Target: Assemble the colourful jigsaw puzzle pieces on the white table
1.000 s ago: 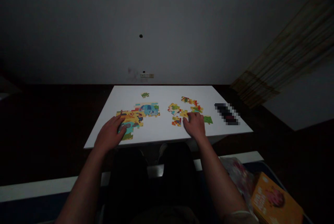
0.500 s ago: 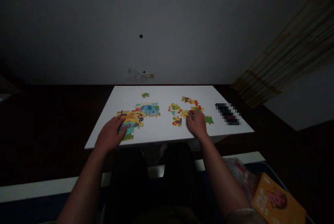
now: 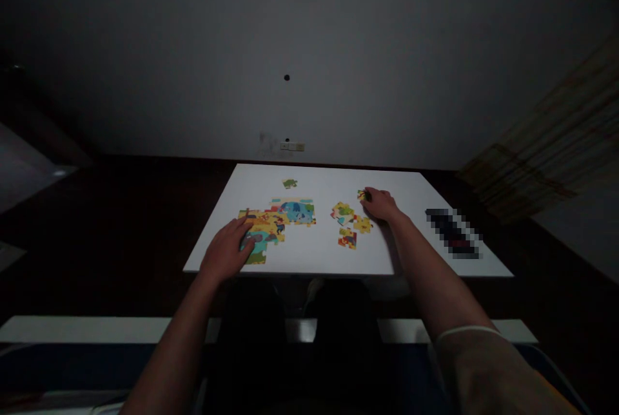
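A partly joined jigsaw puzzle [image 3: 271, 221] with a blue elephant picture lies on the left half of the white table [image 3: 300, 257]. My left hand [image 3: 226, 250] rests over its left edge, fingers spread. At the right, my right hand [image 3: 380, 203] has its fingertips closed on a small puzzle piece [image 3: 361, 195], mostly covered by the fingers. Nearer to me are loose pieces: a green and white one [image 3: 342, 212], a yellow one [image 3: 362, 225] and a red and yellow one [image 3: 347, 238]. Pieces under my right hand and wrist may be hidden.
A single green puzzle piece [image 3: 289, 183] lies near the table's far edge. Toward the right edge is a dark, pixelated object [image 3: 453, 234]. A wall [image 3: 338, 80] rises behind the table, and a curtain [image 3: 527, 176] hangs at the right.
My right hand has moved away from the yellow piece to a piece farther back on the table. My left hand stays on the joined puzzle. The whole view has shifted a little.
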Action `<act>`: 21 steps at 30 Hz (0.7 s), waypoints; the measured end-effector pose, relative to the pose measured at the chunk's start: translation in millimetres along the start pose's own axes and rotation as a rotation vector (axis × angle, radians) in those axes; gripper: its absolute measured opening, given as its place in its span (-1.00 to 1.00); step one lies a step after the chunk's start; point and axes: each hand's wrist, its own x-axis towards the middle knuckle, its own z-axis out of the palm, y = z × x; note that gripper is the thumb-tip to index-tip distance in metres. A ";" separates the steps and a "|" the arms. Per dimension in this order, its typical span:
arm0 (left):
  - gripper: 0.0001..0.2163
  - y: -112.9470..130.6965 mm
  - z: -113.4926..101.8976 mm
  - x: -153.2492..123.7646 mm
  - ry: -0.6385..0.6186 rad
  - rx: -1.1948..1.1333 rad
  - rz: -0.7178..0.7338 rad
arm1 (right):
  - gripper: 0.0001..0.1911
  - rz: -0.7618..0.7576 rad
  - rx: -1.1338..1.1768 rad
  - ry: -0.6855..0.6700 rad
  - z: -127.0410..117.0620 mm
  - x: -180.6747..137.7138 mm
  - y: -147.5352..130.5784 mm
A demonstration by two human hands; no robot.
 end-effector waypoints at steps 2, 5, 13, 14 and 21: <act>-0.44 0.9 -0.2 -0.3 0.007 -0.005 0.003 | -0.36 -0.013 -0.016 -0.016 -0.9 4.8 -0.2; -0.45 0.8 0.8 -0.8 0.017 -0.004 0.004 | -0.38 0.004 -0.038 -0.030 -1.9 6.6 -2.5; -0.47 1.2 -0.3 -0.3 0.006 -0.017 0.000 | -0.55 -0.040 0.033 0.025 -21.9 -10.9 -14.1; -0.48 2.0 -1.2 -0.4 0.008 -0.020 -0.001 | -0.62 -0.048 0.083 0.061 -23.5 -17.8 -18.7; -0.49 7.4 -6.6 -1.5 0.012 -0.042 -0.001 | -0.68 -0.115 0.697 0.244 7.5 -106.7 -88.4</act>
